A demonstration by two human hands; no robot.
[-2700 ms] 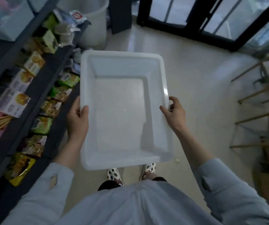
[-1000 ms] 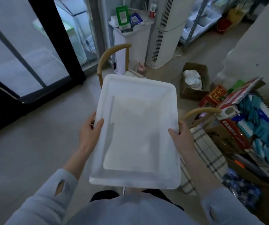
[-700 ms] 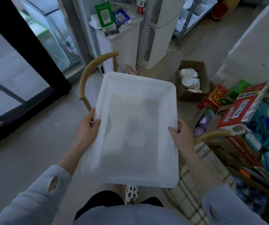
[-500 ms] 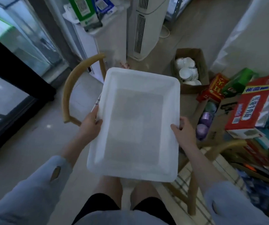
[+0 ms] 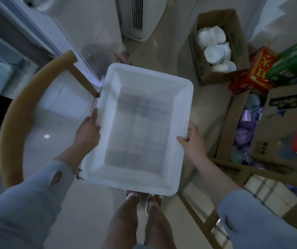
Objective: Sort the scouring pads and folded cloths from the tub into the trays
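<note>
- The white translucent tub [image 5: 183, 97] is the biggest thing in the middle. The person carries it above the floor, in front of the legs. Nothing lies inside; through its bottom only a grey blurred pattern shows, and I cannot tell what that is.
- A wooden chair [image 5: 18, 108] with a curved back stands at the left. The tub and the left sleeve hide part of it.
- At the right, a second wooden chair [image 5: 233, 169] with a checked cushion is mostly hidden behind the right arm and cut off by the edge.
- At the far right stands a cardboard box [image 5: 203, 72] with stacked white bowls [image 5: 214, 53].
- Nearer on the right is an open carton [image 5: 224, 126] with purple rolls [image 5: 242, 135]; these are too blurred to name.
- A red box [image 5: 251, 76] and a green pack [image 5: 294, 63] lie at the far right; the pack is cut off.
- The left hand [image 5: 87, 132] grasps the left rim of the tub, thumb over the edge; the fingers are hidden below.
- The right hand [image 5: 193, 142] grasps the right rim, thumb on top and fingers curled under it.
</note>
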